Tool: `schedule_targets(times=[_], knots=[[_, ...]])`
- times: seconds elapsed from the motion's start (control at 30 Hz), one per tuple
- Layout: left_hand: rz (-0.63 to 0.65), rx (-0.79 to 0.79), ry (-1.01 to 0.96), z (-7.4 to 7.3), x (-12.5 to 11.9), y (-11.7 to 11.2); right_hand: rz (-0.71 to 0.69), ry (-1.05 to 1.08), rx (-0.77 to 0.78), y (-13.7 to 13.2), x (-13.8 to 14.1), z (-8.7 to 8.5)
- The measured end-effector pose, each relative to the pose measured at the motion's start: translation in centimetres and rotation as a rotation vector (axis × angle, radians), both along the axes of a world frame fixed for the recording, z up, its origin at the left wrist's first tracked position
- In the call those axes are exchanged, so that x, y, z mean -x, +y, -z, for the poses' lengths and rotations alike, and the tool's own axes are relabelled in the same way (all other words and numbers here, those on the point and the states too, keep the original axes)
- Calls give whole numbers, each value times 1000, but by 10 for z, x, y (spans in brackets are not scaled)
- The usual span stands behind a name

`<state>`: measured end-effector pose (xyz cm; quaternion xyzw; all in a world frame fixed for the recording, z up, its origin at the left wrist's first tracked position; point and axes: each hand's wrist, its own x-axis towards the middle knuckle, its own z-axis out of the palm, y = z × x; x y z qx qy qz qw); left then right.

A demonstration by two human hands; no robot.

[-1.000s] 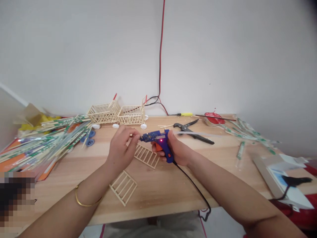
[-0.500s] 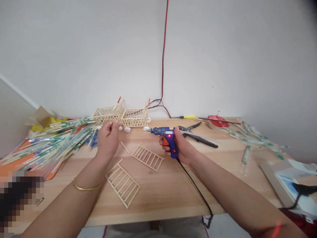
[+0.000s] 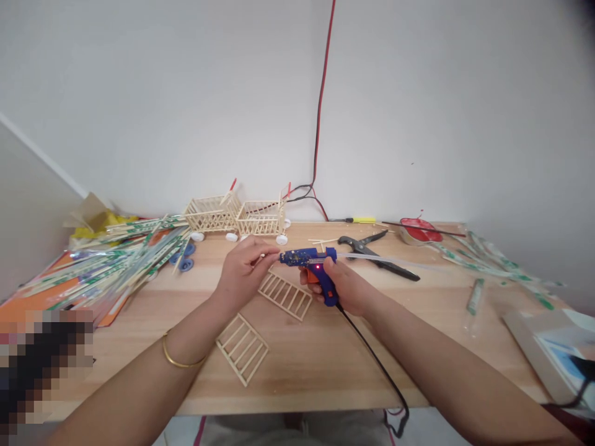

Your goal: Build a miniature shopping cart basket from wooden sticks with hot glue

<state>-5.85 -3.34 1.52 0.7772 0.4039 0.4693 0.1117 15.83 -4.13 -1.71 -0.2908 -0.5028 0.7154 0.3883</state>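
Right hand (image 3: 351, 286) is clamped round a blue hot-glue gun (image 3: 303, 256). Left hand (image 3: 242, 267) pinches a thin stick (image 3: 263, 255) just beside the gun's front.

Count: 2 hands, left hand (image 3: 244, 269) and right hand (image 3: 343, 284). 1 glue gun (image 3: 307, 256), 1 glue stick (image 3: 365, 256), 1 gun cord (image 3: 375, 358). 1 stick (image 3: 263, 254) at the left fingers. 2 frames (image 3: 243, 347). 2 carts (image 3: 211, 214), 2 red tips (image 3: 233, 184). White wheels (image 3: 281, 239): at least 4 in view. Blue wheels (image 3: 186, 265): at least 2, overlapping. 1 each: pliers (image 3: 360, 249), yellow-handled tool (image 3: 364, 220), red dish (image 3: 422, 231), dark rod (image 3: 450, 233), box (image 3: 534, 353), bracelet (image 3: 180, 364), table (image 3: 325, 371). Wrapped sticks (image 3: 125, 266): many, too tangled to count. Right-side wrappers (image 3: 502, 266): several, can't separate them, plus 1 lone wrapper (image 3: 475, 297).
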Motion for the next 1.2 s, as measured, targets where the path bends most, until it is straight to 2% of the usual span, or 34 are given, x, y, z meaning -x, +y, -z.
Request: schedule_targets(times=[0.17,0.37,0.5,0.6,0.67,0.73,0.8,0.9,1.0,1.1,1.2], knots=[[27,37,53,-1,0,0,-5,-83,-95,-5,1,-2],[50,18,184,3,-1,1,-5,-310,-211,-4,-1,-1],[57,23,199,1,1,1,-25,-298,-225,-4,0,-2],[30,139,52,-4,7,3,1,-207,-201,-4,0,-4],[-9,241,-140,-7,13,7,21,-192,-175,-3,-1,-6],[-17,277,-317,-8,18,9,41,-200,-156,-1,-2,-7],[-16,235,-351,-9,19,9,41,-203,-149,-1,-2,-8],[-15,97,-195,-8,13,3,9,-205,-158,-3,-1,-8],[48,-26,-44,-4,4,-4,-10,-200,-163,-5,1,-7],[104,-134,37,1,-2,-8,-20,-190,-158,-7,2,-7],[104,-223,81,4,-4,-8,-29,-189,-150,-8,3,-8]])
